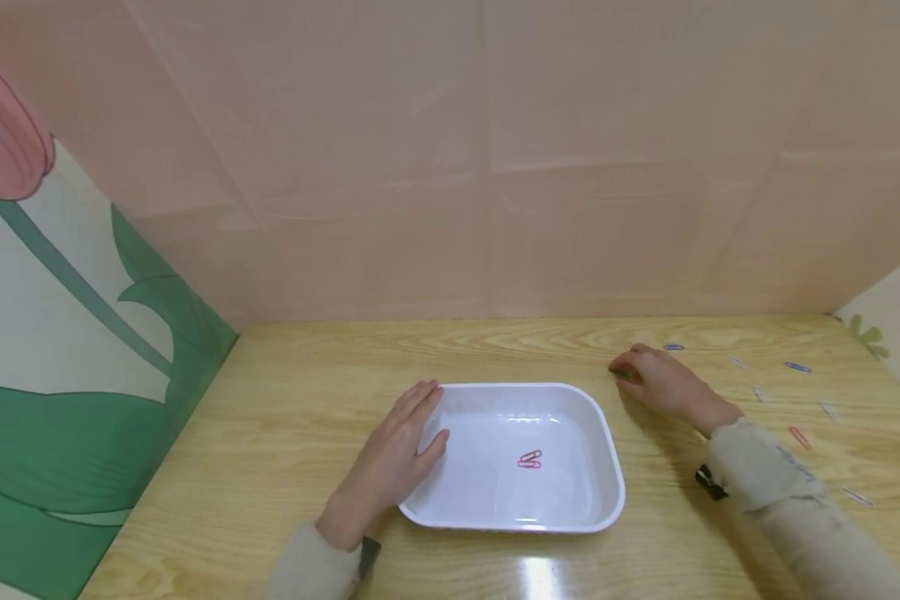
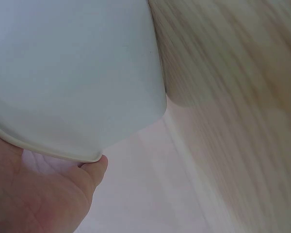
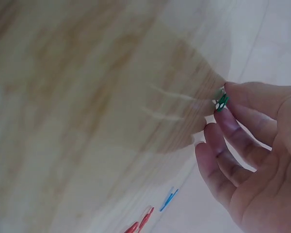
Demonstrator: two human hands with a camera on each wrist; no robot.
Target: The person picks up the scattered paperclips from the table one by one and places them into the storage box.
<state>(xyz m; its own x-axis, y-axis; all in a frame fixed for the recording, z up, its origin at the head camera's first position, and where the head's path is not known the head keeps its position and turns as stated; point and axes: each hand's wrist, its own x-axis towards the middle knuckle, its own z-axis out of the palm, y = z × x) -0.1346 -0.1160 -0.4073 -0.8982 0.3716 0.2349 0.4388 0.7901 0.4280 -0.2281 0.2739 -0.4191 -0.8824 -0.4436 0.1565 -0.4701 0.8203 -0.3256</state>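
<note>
My left hand (image 1: pixel 396 448) rests along the left rim of a white tray (image 1: pixel 607 467), fingers straight and thumb over the inside. The left wrist view shows that hand (image 2: pixel 43 194) against the rim, beside the tray's outer wall (image 2: pixel 87 68). Pink-red paper clips (image 1: pixel 529 463) lie on the tray's floor. Right of the tray, just above the tabletop, my right hand (image 1: pixel 663 385) pinches a green paper clip (image 3: pixel 221 102) between thumb and fingertips; whether it is one clip or more, I cannot tell. A blue paper clip (image 1: pixel 673 347) lies right behind this hand.
Loose clips lie scattered on the wooden table (image 1: pixel 270 467) at the right: another blue clip (image 1: pixel 798 367), a red clip (image 1: pixel 799 437) and several pale clips (image 1: pixel 858 497). A pinkish sheet (image 1: pixel 480 208) stands behind the table, and a flower-printed panel (image 1: pixel 60 317) at the left.
</note>
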